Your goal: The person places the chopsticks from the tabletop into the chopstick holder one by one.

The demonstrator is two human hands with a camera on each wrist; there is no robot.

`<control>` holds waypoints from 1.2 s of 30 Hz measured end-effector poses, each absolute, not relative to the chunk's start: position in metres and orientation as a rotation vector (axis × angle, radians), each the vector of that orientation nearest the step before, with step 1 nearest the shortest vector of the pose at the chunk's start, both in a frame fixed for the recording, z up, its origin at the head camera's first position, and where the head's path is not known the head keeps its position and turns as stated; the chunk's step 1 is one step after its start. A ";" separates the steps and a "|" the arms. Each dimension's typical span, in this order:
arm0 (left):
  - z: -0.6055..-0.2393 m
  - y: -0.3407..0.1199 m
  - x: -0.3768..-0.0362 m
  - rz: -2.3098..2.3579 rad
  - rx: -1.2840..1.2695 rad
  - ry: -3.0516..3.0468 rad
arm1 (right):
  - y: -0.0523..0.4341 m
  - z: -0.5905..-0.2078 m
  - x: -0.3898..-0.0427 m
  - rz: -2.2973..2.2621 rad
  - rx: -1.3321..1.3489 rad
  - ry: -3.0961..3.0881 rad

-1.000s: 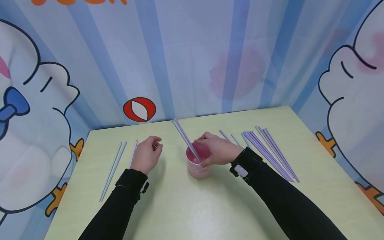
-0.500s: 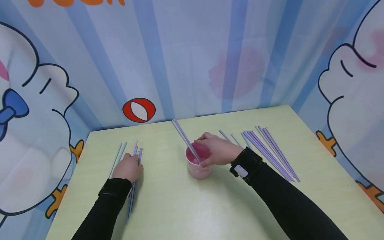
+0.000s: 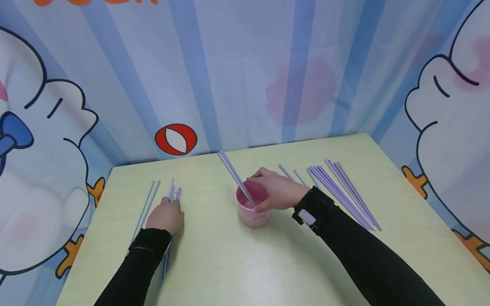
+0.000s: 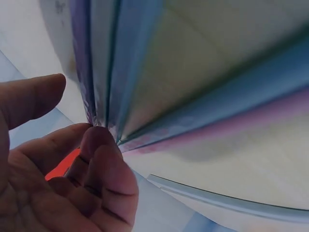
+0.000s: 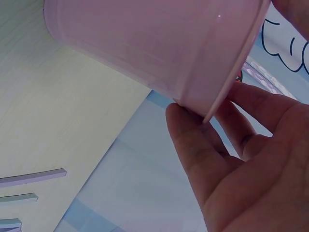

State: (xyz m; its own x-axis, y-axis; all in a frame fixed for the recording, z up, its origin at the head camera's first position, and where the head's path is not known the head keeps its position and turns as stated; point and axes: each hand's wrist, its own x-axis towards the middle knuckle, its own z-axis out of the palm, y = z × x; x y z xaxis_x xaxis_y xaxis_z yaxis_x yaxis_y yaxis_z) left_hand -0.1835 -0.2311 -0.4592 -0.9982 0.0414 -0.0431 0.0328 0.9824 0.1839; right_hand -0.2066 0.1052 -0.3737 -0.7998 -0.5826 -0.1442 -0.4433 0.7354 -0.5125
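The left hand [image 3: 165, 216] pinches a bundle of pastel straws [image 3: 171, 199] on the yellow-green table [image 3: 237, 263], while the right hand's [image 3: 277, 191] fingers curl over the pink cup's [image 3: 250, 208] rim, no readable writing

Both arms wear long black sleeves down to the wrist, each with a black wrist strap; the right strap [image 3: 308, 214] carries a small white rectangular piece, and both hands are bare.
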 end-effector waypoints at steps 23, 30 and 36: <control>-0.457 -0.200 -0.185 0.419 0.130 3.080 | 0.106 -0.373 -0.208 -0.664 -0.784 2.649; -0.457 -0.195 -0.183 0.486 0.095 3.045 | 0.106 -0.372 -0.206 -0.650 -0.800 2.649; -0.449 -0.191 -0.185 0.622 0.038 2.978 | 0.106 -0.373 -0.206 -0.653 -0.811 2.652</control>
